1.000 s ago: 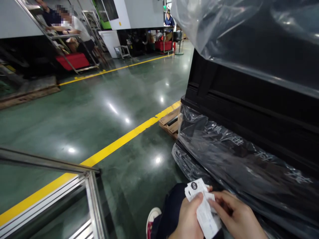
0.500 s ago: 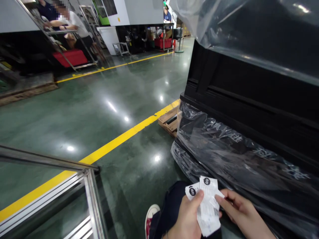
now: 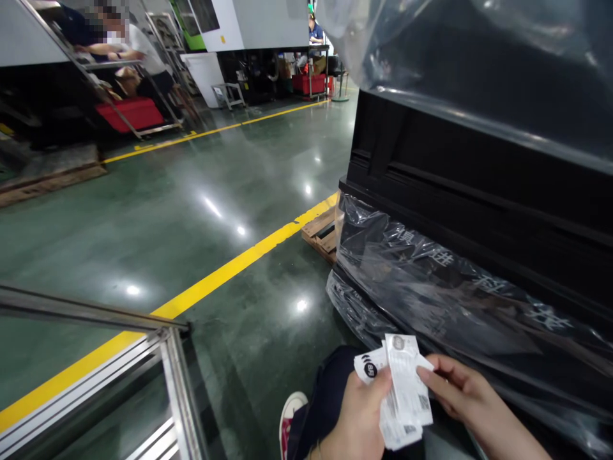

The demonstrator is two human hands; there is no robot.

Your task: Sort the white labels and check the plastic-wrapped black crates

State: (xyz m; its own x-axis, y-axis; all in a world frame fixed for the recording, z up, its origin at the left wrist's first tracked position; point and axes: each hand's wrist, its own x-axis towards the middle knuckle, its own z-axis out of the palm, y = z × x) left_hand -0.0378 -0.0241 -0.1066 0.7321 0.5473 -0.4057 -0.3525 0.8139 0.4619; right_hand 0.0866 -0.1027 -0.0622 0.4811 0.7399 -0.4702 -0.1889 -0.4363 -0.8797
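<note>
A fanned stack of white printed paper labels (image 3: 407, 386) is held between my two hands at the lower right. Dark round marks show near the top of the labels, and a small square code sits on the front one. My left hand (image 3: 361, 409) is closed on the stack, its thumb pressed over the left-hand labels. With thumb and forefinger, my right hand (image 3: 454, 386) pinches the right edge of the front label. Just behind the hands stands a black crate (image 3: 460, 176), partly wrapped in clear plastic film (image 3: 407, 275) with white lettering beneath.
A metal profile frame (image 3: 170, 370) stands at lower left. A yellow line (image 3: 239, 275) crosses the green floor. The wooden pallet (image 3: 320, 233) juts out by the crates. At the back are a person (image 3: 143, 54), red bins (image 3: 131, 115) and large machines (image 3: 268, 25).
The front label has turned and shifted slightly right under my right hand, showing a fainter round mark and a square code. The view has moved slightly.
</note>
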